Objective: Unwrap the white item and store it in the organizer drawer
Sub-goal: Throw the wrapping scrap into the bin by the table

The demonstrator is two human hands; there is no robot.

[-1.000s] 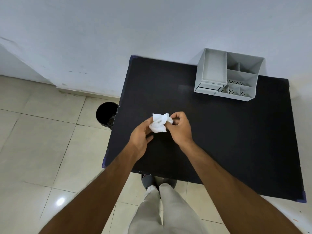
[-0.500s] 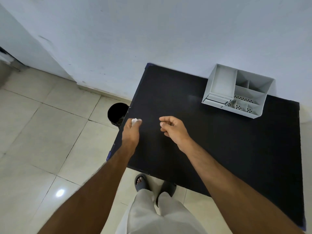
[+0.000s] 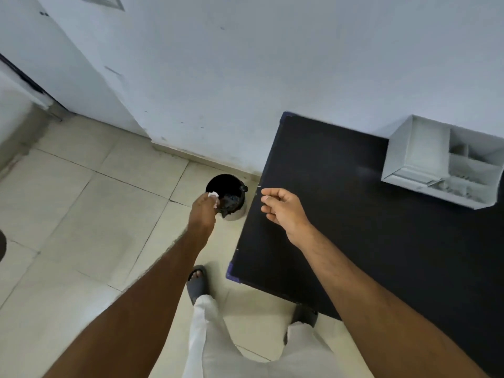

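Observation:
My left hand point(image 3: 203, 211) is off the table's left side, closed on a crumpled white wrapper point(image 3: 213, 195) held over the mouth of a black bin point(image 3: 227, 186) on the floor. Only a small bit of the wrapper shows past my fingers. My right hand point(image 3: 286, 208) hovers above the left edge of the black table point(image 3: 354, 227) with its fingers curled toward the thumb; I cannot see whether anything sits between them. The grey organizer point(image 3: 420, 148) stands at the table's far right against the wall, its low drawer point(image 3: 409, 177) at the front.
The floor is pale tile point(image 3: 81, 214), and a white wall point(image 3: 272, 64) runs behind the table and bin. My legs and dark sandals point(image 3: 197, 282) are at the table's near left corner. The bin stands close to the table's left edge.
Both hands were together on the white bundle over the table. My left hand carried the wrapper leftward off the table to the bin. My view swung left; the right hand stayed curled.

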